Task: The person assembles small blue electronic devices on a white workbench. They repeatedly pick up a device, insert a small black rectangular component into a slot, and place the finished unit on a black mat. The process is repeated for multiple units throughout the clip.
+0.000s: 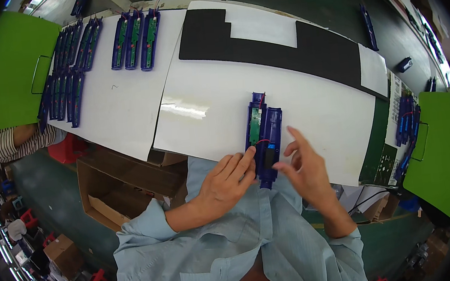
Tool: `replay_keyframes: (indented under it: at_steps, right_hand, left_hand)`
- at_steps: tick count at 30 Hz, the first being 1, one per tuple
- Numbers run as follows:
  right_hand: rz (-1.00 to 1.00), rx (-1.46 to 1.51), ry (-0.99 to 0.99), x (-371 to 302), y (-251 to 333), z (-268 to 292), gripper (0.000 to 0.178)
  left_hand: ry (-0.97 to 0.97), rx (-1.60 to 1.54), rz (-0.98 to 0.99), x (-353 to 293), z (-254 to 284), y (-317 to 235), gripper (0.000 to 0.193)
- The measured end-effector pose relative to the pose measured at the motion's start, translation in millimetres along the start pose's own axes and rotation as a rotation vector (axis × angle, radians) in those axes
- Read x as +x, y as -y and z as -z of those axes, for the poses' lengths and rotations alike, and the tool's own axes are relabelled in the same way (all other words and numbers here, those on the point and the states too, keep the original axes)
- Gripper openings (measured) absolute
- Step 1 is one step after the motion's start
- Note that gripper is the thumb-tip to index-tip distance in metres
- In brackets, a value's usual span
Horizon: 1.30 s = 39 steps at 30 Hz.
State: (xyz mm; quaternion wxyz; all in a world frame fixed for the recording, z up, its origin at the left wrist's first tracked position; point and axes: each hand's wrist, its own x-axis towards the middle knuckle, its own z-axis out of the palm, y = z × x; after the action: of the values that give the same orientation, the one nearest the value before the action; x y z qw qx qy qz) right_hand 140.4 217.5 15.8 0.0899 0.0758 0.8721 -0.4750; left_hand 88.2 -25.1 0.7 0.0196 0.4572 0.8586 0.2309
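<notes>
A blue plastic casing (276, 119) in two long halves lies in front of me at the table's near edge. Its left half carries a green circuit board (255, 126); a red wire runs from the top, and another crosses to the right half. A dark block with a bright blue end (269, 156) sits in the lower right half. My left hand (222, 187) grips the left half's lower edge, fingers together, index fingertip by the board's lower end; its thumb is hidden. Just right of the casing, my right hand (309, 171) is raised with thumb and forefinger apart, holding nothing.
Several casing halves with green boards (131, 40) lie in rows at the far left. A black mat (259, 49) runs along the far side of the white table (315, 114). Green panels (12, 75) stand at both ends; more blue parts (407, 121) lie right. A cardboard box (114, 185) sits below left.
</notes>
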Motion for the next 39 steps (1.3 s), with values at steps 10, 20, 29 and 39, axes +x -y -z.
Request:
replay_keyframes:
  at_steps: [10, 20, 29, 39]
  right_hand:
    - [0.105, 0.217, 0.268, 36.9, 9.1, 48.1, 0.073]
    - [0.223, 0.456, 0.054, 311.2, -27.8, 124.5, 0.062]
    - [-0.268, -0.730, -0.792, 304.9, -169.5, 258.8, 0.067]
    - [-0.300, -0.799, -1.090, 277.6, -242.7, 368.8, 0.049]
  left_hand:
    - [-0.115, -0.039, -0.152, 43.8, 50.1, 5.1, 0.027]
    - [-0.280, 0.190, -0.075, 307.8, 20.9, 168.5, 0.019]
    - [-0.066, -0.162, -0.181, 238.3, -31.1, 76.6, 0.038]
    - [-0.070, -0.016, -0.332, 214.0, -60.4, 61.9, 0.038]
